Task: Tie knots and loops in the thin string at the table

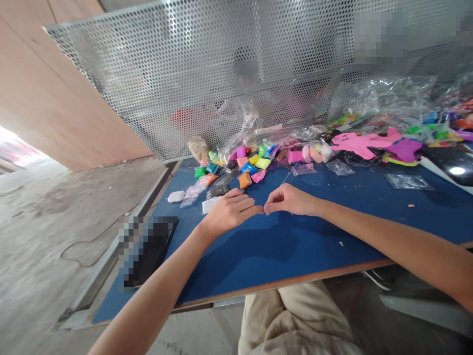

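My left hand (pixel 233 209) reaches in over the blue table (pixel 258 266), its fingers bent and pressed together at the tips. Opposite it, my right hand (pixel 290 199) makes a pinch, and the fingertips of both hands almost meet. Whatever lies between them is too small to name; a faint thin line shows near the fingertips. Just beyond my left hand are a white packet (pixel 210 204) and an orange packet (pixel 245 180). Several small bright packets, among them a blue packet (pixel 248 168) and a yellow packet (pixel 263 163), are heaped behind.
A perforated metal panel (pixel 207 74) stands along the table's back. Pink cut-out figure (pixel 360 143) and clear plastic bags (pixel 388 98) lie at back right. A flat clear bag (pixel 408 182) rests on the right. A dark flat device (pixel 157 251) sits near the left edge, by a white oval object (pixel 176 196).
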`<state>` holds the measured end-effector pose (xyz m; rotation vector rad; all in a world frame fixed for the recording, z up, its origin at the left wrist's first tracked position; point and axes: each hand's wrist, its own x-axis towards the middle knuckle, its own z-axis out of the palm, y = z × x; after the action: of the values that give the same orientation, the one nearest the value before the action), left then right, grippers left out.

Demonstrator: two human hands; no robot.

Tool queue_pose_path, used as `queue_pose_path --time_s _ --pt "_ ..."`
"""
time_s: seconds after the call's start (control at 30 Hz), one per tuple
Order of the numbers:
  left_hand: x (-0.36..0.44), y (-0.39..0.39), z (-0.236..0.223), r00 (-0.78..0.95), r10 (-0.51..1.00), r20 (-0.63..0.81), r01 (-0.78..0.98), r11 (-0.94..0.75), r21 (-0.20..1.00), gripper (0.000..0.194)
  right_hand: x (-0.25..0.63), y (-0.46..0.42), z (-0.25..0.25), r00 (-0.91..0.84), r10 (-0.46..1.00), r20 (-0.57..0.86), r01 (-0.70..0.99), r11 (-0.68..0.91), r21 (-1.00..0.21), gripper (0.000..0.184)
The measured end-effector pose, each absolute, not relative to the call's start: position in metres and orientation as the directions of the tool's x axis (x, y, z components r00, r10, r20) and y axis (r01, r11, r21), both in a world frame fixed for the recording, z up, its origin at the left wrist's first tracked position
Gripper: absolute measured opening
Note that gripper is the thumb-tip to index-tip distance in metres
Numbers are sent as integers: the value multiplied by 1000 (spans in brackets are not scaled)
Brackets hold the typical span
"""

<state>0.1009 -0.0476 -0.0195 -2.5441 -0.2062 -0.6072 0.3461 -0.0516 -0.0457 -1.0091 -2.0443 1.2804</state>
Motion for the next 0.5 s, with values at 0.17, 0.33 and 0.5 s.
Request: queue_pose_path --time_s 0.17,0.33,0.5 --pt "101 -48 -20 868 46 495 284 -863 -417 11 343 -52 -48 -562 823 80 300 293 -908 38" --pt "103 -49 -24 847 85 524 337 -849 -407 19 342 -49 -54 -587 803 103 242 295 -924 34" --pt "102 -47 -25 849 56 526 326 -838 -437 14 344 -50 -50 -598 793 119 265 335 -904 31"
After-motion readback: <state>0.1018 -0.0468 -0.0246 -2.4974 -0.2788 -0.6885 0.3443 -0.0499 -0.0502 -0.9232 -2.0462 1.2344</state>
